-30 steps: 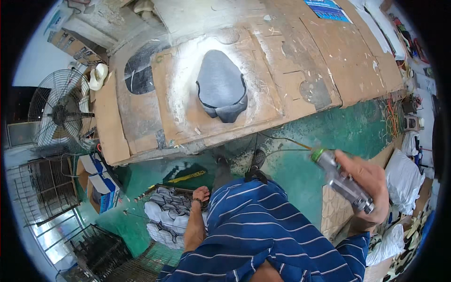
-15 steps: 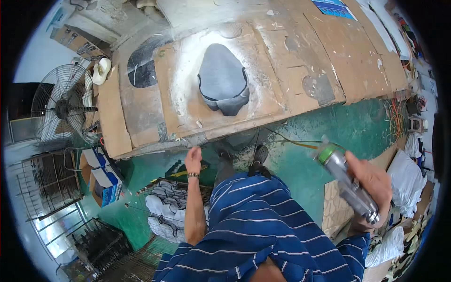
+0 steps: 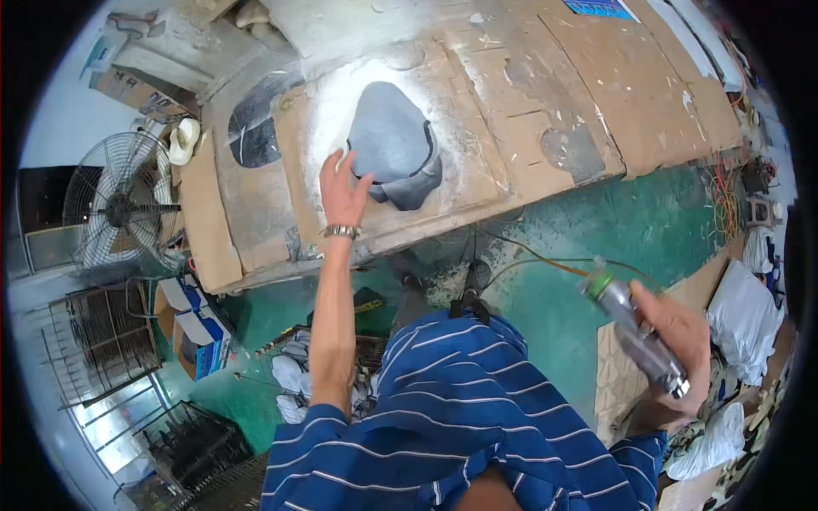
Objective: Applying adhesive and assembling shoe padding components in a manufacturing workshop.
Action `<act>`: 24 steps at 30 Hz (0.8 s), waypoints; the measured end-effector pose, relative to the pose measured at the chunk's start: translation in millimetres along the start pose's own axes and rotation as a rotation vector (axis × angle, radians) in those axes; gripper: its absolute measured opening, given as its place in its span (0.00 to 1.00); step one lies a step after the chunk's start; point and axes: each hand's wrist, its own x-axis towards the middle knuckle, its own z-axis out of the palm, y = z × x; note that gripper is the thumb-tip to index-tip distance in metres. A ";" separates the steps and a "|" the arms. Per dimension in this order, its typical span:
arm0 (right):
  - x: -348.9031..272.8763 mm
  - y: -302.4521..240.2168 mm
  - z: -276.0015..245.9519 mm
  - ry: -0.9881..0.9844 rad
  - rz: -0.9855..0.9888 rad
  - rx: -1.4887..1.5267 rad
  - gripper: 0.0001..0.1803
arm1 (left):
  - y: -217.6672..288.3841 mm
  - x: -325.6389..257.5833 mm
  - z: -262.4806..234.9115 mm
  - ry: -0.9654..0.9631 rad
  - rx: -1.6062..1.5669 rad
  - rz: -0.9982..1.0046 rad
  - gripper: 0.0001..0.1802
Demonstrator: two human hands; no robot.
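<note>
my left hand (image 3: 343, 189), fingers spread wide, is right at the grey painted part (image 3: 394, 145) mid-frame, right hand (image 3: 677, 341) gripping the spray can (image 3: 635, 334), so probably I'll smudge tacky paint.

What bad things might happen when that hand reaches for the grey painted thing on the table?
1. The left hand is at the edge of the grey part, which looks freshly sprayed; fingers might smudge it.
2. The right hand holds a spray can off to the side; a bumped nozzle might spray the green floor.

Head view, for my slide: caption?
Left hand reaches a grey moulded part on cardboard; right hand holds a spray can.
</note>
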 end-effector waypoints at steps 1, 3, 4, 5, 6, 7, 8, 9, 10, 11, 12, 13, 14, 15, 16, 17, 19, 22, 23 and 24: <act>-2.0 1.8 -0.4 0.035 0.051 0.020 0.33 | -0.7 6.9 2.0 -0.042 0.151 0.152 0.25; -4.9 5.3 -0.5 0.019 0.026 0.075 0.34 | -5.2 13.9 4.2 -0.067 0.191 0.172 0.24; -6.0 6.7 -0.6 0.025 0.009 0.144 0.36 | -8.0 15.8 5.2 -0.108 0.236 0.151 0.23; -6.6 8.4 0.3 0.086 0.002 0.153 0.37 | -9.8 16.5 7.3 -0.059 0.173 0.176 0.20; -7.5 9.1 -0.2 0.055 0.060 0.117 0.40 | -11.6 17.8 8.1 -0.063 0.176 0.209 0.20; -7.7 10.5 0.4 0.147 0.076 0.058 0.40 | -12.2 19.1 8.3 -0.063 0.143 0.190 0.18; -8.8 10.5 -0.1 0.179 0.103 -0.008 0.39 | -11.5 20.9 8.3 -0.081 0.114 0.151 0.16; -9.7 10.6 -0.3 0.164 0.051 0.072 0.39 | -9.3 26.1 7.2 -0.061 0.107 0.181 0.16; -11.3 10.1 -0.2 0.203 0.041 0.088 0.39 | -5.7 33.9 4.8 -0.083 0.147 0.190 0.15; -12.9 9.5 -0.9 0.155 0.034 0.089 0.35 | 0.0 40.5 0.7 -0.130 0.200 0.152 0.13; -15.2 8.8 -0.5 0.173 0.021 0.130 0.33 | 7.5 48.6 -4.5 -0.109 0.192 0.198 0.13; -17.3 8.1 -0.4 0.209 0.035 0.054 0.31 | 17.2 62.0 -9.4 -0.117 0.230 0.238 0.13; -18.9 9.2 0.1 0.222 0.045 0.057 0.31 | 29.6 76.6 -13.5 -0.129 0.261 0.276 0.12; -20.5 11.0 1.1 0.269 0.056 0.072 0.30 | 44.2 90.9 -15.9 -0.101 0.276 0.334 0.10; -22.2 14.4 1.3 0.284 0.102 0.057 0.32 | 60.1 110.8 -18.8 -0.104 0.279 0.350 0.10; -24.2 18.6 1.7 0.281 0.125 0.168 0.34 | 76.7 134.4 -23.1 -0.073 0.271 0.384 0.09; -29.6 29.1 1.1 0.263 0.151 0.230 0.37 | 111.3 183.4 -29.2 -0.016 0.269 0.470 0.10; -41.7 46.0 0.7 0.187 0.139 0.210 0.37 | 164.2 247.4 -25.9 0.053 0.301 0.514 0.12; -46.8 50.5 2.7 0.183 0.164 0.189 0.36 | 177.8 257.9 -22.8 0.048 0.272 0.551 0.12; -52.2 54.5 4.0 0.180 0.191 0.166 0.36 | 190.5 267.7 -16.6 0.096 0.199 0.554 0.13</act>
